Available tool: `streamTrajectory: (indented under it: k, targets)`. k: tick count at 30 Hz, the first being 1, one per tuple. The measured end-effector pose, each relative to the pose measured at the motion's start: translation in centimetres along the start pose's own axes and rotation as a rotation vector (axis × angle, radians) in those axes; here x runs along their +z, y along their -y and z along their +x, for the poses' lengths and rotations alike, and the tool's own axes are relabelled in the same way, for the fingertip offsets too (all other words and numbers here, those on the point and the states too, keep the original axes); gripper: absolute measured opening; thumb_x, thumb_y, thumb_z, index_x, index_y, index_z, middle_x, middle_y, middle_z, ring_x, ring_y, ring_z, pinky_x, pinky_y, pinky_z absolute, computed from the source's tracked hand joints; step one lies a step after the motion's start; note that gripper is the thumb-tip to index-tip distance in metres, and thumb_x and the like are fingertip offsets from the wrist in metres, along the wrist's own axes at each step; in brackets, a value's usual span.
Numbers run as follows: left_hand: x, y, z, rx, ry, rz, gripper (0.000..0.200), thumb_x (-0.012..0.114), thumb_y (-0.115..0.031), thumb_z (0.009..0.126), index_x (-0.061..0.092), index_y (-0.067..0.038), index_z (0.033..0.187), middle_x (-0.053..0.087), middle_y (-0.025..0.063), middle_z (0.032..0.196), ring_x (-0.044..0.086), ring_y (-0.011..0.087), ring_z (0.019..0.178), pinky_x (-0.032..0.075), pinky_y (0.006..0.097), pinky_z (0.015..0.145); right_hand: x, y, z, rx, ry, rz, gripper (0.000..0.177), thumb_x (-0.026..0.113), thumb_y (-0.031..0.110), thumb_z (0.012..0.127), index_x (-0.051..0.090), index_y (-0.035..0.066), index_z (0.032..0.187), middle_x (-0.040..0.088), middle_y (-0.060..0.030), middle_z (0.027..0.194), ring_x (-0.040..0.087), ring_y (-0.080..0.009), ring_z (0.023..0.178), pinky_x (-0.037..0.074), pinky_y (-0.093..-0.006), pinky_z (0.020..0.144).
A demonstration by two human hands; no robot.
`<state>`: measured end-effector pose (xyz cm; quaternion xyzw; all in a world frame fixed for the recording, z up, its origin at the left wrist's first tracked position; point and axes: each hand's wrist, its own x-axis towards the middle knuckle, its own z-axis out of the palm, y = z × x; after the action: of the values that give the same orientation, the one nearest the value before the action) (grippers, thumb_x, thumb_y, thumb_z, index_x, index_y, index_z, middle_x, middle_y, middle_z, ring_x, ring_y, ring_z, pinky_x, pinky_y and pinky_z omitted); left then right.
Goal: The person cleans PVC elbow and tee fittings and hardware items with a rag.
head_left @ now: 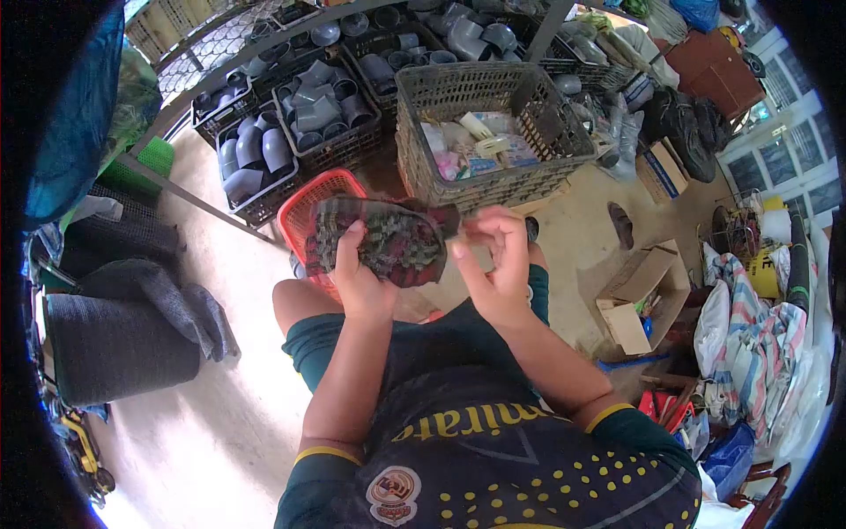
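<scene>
Over the red basket (289, 216), in front of the lap: plaid cloth piece (379, 242), held up clear of the knees; its left part overlaps the basket in view. Whether it touches the rim, cannot tell.

Left hand (366, 295): clamped on the near edge of the cloth, thumb laid over the top, other fingers hidden beneath. Looks the supporting hand.

Right hand (498, 278): raised at the narrow end, thumb and fingers bent, a gap showing between them; fingertips blurred. Contact with the cloth, or a pinch on it, cannot tell.

Step at the plaid: reads as close handwork at the narrow end, left steadying, right doing the finer part. A judgement from the pose.

Demand on the fingers: working that end calls for a firm left hold and a light, exact right fingertip placement; soft fabric would likely fold or swing if the support slackened.

Plaid, looks: dark green and black ground, dull red and paler checks; crumpled, rounded body, tapering to a dark reddish end on the right. Surface puckered, inside not seen.

Beyond the cloth: large black crate (493, 181) holding packets; grey pipe fittings (313, 110) in smaller crates alongside.

Right-hand floor: open cardboard box (626, 328), well apart from both hands.
</scene>
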<state>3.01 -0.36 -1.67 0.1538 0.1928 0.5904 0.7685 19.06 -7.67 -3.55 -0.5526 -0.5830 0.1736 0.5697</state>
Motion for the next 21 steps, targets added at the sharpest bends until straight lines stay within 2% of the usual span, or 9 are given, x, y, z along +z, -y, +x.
streamTrajectory:
  k: [1,2,5,9,11,14,17,18,21]
  targets:
    - [0.2,-0.1,0.2,-0.010,0.008,-0.001,0.036,0.048,-0.031,0.102,0.055,-0.002,0.123,0.066,0.0136,0.111,0.065,0.0276,0.104,0.056,0.0418,0.087,-0.3,-0.4,0.0,0.049,0.013,0.045,0.045,0.074,0.013,0.085,0.050,0.003,0.122,0.053,-0.0134,0.121,0.056,-0.0228,0.108,0.048,-0.0316,0.086]
    - [0.4,0.0,0.3,0.000,-0.005,0.032,0.037,0.048,-0.033,0.102,0.055,-0.003,0.122,0.066,0.0135,0.110,0.066,0.0272,0.102,0.056,0.0419,0.086,-1.1,-0.1,-0.1,0.195,0.211,0.079,0.046,0.074,0.014,0.086,0.049,0.004,0.124,0.053,-0.0082,0.116,0.055,-0.0182,0.104,0.048,-0.0308,0.086]
    - [1.0,0.4,0.0,-0.017,-0.042,0.067,0.039,0.049,-0.038,0.102,0.056,-0.004,0.120,0.066,0.0128,0.108,0.067,0.0257,0.097,0.057,0.0421,0.084,0.2,0.3,-0.3,0.385,0.291,0.421,0.050,0.076,0.015,0.086,0.047,0.006,0.125,0.051,-0.0055,0.117,0.053,-0.0148,0.104,0.049,-0.0315,0.087]
    - [2.0,0.3,0.3,-0.035,-0.092,-0.011,0.037,0.049,-0.039,0.103,0.058,-0.005,0.115,0.068,0.0100,0.102,0.067,0.0237,0.092,0.056,0.0393,0.080,-0.4,0.2,-0.1,0.275,0.437,0.563,0.063,0.081,0.017,0.082,0.043,0.005,0.131,0.048,-0.0078,0.131,0.050,-0.0160,0.119,0.048,-0.0324,0.095]
    - [1.5,1.0,0.9,-0.037,-0.178,0.012,0.036,0.049,-0.038,0.103,0.059,-0.004,0.113,0.068,0.0092,0.098,0.067,0.0236,0.091,0.056,0.0376,0.079,-0.1,1.0,0.4,0.293,0.393,0.508,0.057,0.070,0.018,0.092,0.039,0.003,0.137,0.046,-0.0113,0.136,0.056,-0.0207,0.118,0.054,-0.0344,0.087]
    - [0.6,1.0,1.5,0.037,-0.139,0.135,0.026,0.057,-0.027,0.101,0.061,-0.003,0.110,0.069,0.0094,0.098,0.068,0.0220,0.087,0.056,0.0367,0.080,0.4,1.2,0.2,0.823,0.141,1.156,0.051,0.050,0.034,0.103,0.037,0.003,0.142,0.053,-0.0136,0.133,0.066,-0.0246,0.101,0.058,-0.0356,0.060]
    - [2.0,-0.7,1.1,0.034,0.020,0.342,0.023,0.064,-0.022,0.097,0.063,-0.002,0.109,0.068,0.0075,0.096,0.066,0.0173,0.084,0.054,0.0325,0.077,-0.6,-1.6,-0.3,0.922,0.555,1.207,0.055,0.050,0.043,0.102,0.041,0.005,0.140,0.063,-0.0107,0.117,0.069,-0.0225,0.083,0.054,-0.0330,0.053]
    - [1.3,-1.1,1.4,0.064,0.064,0.475,0.024,0.066,-0.022,0.096,0.064,-0.001,0.107,0.068,0.0063,0.094,0.065,0.0161,0.083,0.053,0.0316,0.076,-0.1,0.5,0.3,1.038,0.506,1.137,0.049,0.053,0.041,0.101,0.049,0.005,0.133,0.068,-0.0076,0.100,0.067,-0.0199,0.070,0.051,-0.0308,0.049]
    - [-1.2,-2.5,2.2,0.165,0.161,0.858,0.025,0.069,-0.023,0.094,0.066,0.000,0.103,0.067,0.0038,0.089,0.062,0.0137,0.080,0.051,0.0297,0.074,0.5,-1.1,0.3,1.044,0.544,0.903,0.044,0.050,0.036,0.102,0.056,0.002,0.128,0.069,-0.0097,0.095,0.067,-0.0175,0.072,0.048,-0.0289,0.049]
